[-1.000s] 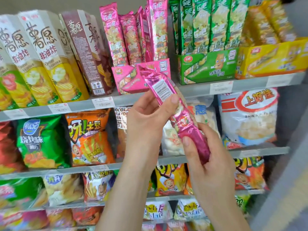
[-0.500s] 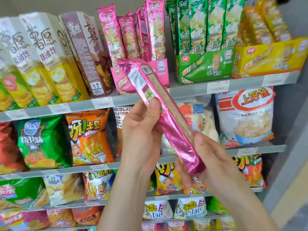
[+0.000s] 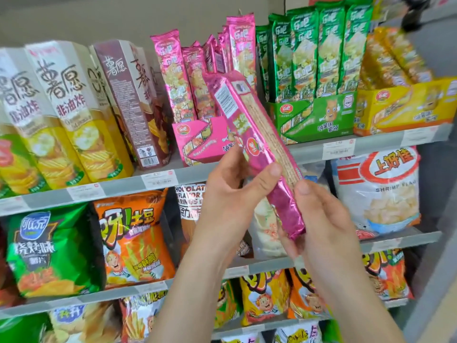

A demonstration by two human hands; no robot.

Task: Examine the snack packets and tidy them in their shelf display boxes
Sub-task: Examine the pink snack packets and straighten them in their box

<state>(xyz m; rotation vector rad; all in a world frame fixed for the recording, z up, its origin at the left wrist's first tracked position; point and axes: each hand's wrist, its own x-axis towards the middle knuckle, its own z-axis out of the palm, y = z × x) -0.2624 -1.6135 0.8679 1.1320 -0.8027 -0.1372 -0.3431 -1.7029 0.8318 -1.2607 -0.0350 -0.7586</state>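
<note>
A long pink snack packet (image 3: 249,134) is held tilted in front of the top shelf, its upper end leaning left toward the pink display box (image 3: 197,142). My left hand (image 3: 230,194) grips its middle, thumb on the front. My right hand (image 3: 321,219) holds its lower end, thumb pressed on the edge. Several more pink packets (image 3: 173,75) stand upright in the pink box. Green packets (image 3: 329,50) stand in a green display box (image 3: 314,117) to the right, and yellow packets (image 3: 388,60) lean in a yellow box (image 3: 405,107).
Tall yellow and brown chip cartons (image 3: 74,107) stand left of the pink box. The grey shelf edge (image 3: 158,179) carries price labels. Bagged snacks fill the lower shelves, including an orange bag (image 3: 133,238), a green bag (image 3: 47,248) and a white shrimp-chip bag (image 3: 380,191).
The pink packet has been turned in both hands, its back label now facing up-left, and lifted closer to the pink display box. My view has shifted slightly downward.
</note>
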